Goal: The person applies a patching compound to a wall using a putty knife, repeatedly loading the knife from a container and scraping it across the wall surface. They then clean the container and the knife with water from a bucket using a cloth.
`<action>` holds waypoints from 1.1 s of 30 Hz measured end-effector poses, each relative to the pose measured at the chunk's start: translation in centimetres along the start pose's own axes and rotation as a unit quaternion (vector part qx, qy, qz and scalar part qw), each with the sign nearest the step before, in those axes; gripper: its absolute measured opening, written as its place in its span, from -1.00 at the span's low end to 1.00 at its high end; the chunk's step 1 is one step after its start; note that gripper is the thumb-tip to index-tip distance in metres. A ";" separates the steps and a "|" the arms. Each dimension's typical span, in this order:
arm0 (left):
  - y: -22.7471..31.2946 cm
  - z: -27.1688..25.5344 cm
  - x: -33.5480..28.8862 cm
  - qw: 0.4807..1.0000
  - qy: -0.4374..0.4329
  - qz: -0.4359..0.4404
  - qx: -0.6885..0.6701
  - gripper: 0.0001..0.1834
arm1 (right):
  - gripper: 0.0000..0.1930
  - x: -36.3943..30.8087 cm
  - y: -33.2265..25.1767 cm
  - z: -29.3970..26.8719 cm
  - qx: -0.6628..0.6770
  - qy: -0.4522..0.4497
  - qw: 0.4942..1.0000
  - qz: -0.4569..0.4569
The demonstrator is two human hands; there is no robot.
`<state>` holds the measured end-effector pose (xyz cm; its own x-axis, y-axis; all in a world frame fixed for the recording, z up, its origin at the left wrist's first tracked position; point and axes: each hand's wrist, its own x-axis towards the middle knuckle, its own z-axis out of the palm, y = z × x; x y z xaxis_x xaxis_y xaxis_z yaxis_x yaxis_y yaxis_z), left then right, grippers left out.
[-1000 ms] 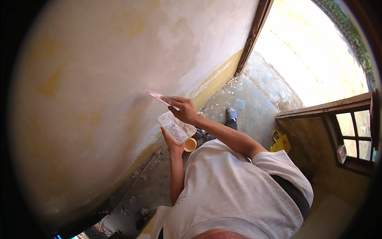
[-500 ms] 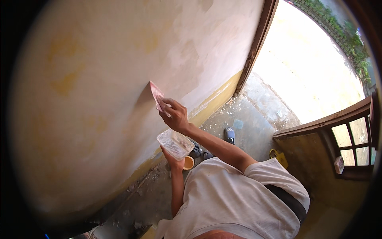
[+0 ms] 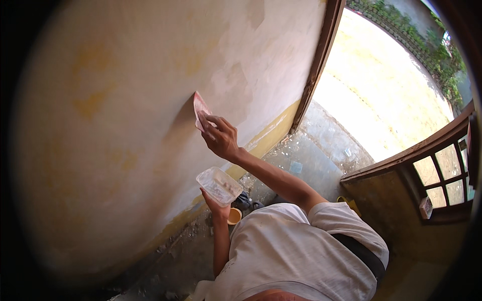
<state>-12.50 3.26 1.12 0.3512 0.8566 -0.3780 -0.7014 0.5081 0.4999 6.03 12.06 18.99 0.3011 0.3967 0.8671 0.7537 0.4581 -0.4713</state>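
Note:
My right hand (image 3: 222,137) is closed around a flat pinkish putty spreader (image 3: 200,104). The spreader's long edge rests against the patchy white wall (image 3: 145,115), and its shadow falls to the left. Lower down, a clear rectangular plastic tub (image 3: 215,184) smeared with white paste sits in my left hand (image 3: 217,207). The fingers of that hand support the tub from below and are partly hidden by it. The tub is apart from the wall and below my right forearm.
A round orange-rimmed container (image 3: 234,216) stands on the floor below the tub. Pale flecks litter the grey floor (image 3: 316,165). To the right are a wooden door frame (image 3: 320,65), a bright doorway, and a paned window (image 3: 444,173) with a small block on its sill.
My right hand and the spreader have moved slightly up along the wall. The tub stays in my left hand almost in place. A sandalled foot seen earlier is now hidden.

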 end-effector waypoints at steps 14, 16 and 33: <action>-0.2 1.0 0.1 1.000 -0.015 -0.022 -0.005 -0.22 | -0.65 18.8 6.7 -4.9 -0.205 0.251 0.944 -0.058; 0.4 1.3 0.7 1.000 -0.010 -0.017 0.002 -0.22 | -0.54 15.6 2.6 -2.9 -0.089 0.162 0.974 -0.129; 0.6 3.1 0.5 1.000 0.007 -0.013 0.017 -0.14 | -0.59 14.3 3.5 -7.1 -0.032 0.047 0.975 -0.216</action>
<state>-10.83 4.23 3.62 0.3602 0.8416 -0.4025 -0.6706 0.5335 0.5154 17.15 13.69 30.93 -0.0032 0.1018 0.9948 0.8562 0.5143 -0.0499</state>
